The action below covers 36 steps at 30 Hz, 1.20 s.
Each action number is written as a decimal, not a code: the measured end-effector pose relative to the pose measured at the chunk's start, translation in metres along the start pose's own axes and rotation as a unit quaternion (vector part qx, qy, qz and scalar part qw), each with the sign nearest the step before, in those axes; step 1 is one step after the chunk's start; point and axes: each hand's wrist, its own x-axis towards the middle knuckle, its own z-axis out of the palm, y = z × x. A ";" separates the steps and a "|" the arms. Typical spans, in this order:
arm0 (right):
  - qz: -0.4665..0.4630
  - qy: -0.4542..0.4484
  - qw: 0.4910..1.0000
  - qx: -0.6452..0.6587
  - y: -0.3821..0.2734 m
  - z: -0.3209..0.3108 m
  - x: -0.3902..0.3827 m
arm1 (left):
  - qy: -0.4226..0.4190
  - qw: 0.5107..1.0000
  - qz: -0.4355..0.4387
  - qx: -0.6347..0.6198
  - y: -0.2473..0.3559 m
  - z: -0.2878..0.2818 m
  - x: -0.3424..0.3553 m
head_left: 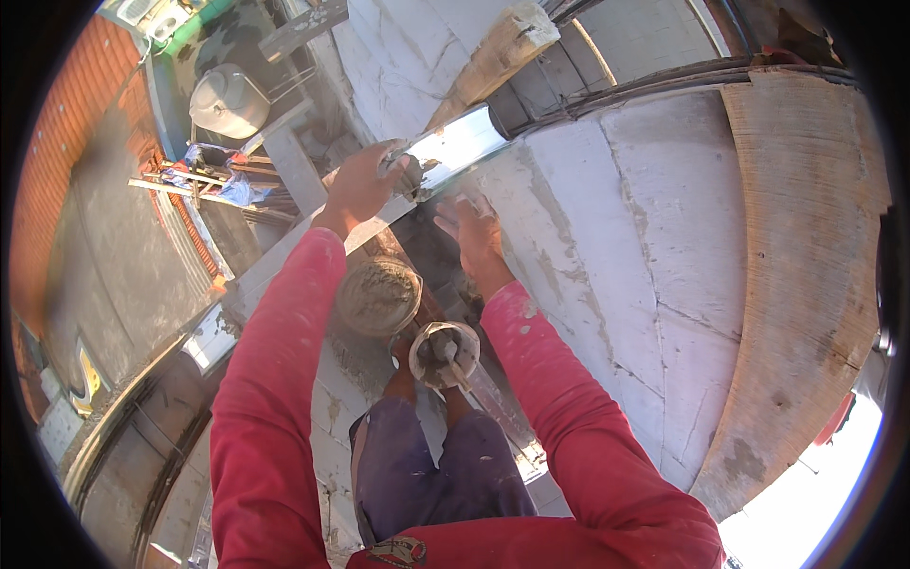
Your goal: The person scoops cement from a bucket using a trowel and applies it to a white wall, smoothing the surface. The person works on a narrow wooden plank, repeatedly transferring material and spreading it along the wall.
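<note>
My left hand is curled on a grey lump of what looks like mortar at the near end of a shiny metal strip along a narrow ledge. Just right of it, my right hand has its fingers apart beside the white block wall, holding nothing I can see. Below my hands, a round container holds grey wet mix. Nearer my legs, a smaller bucket has grey mix and a tool standing in it.
A broad weathered board curves down the right side in the fisheye view. Beyond the ledge at left lie an orange corrugated roof, a white tank and loose timber with blue plastic. I stand on a narrow, cluttered footing.
</note>
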 end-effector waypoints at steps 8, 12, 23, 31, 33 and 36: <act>0.019 -0.006 1.000 -0.017 0.024 -0.023 -0.028 | 0.024 0.973 0.115 0.199 0.031 0.018 -0.010; 0.064 0.009 0.996 -0.066 0.064 -0.063 -0.080 | 0.037 0.959 0.124 0.250 0.026 0.037 -0.008; 0.210 0.021 0.927 -0.309 0.209 -0.217 -0.284 | 0.009 0.979 0.095 0.182 0.019 0.027 -0.007; 0.196 0.044 0.942 -0.268 0.183 -0.195 -0.245 | -0.071 0.994 0.033 0.073 -0.017 -0.002 0.025; 0.135 0.044 0.959 -0.246 0.160 -0.175 -0.225 | -0.068 0.993 0.041 0.082 -0.018 0.008 0.027; 0.128 0.058 0.978 -0.157 0.174 -0.182 -0.228 | -0.065 0.991 0.035 0.112 0.007 0.034 0.029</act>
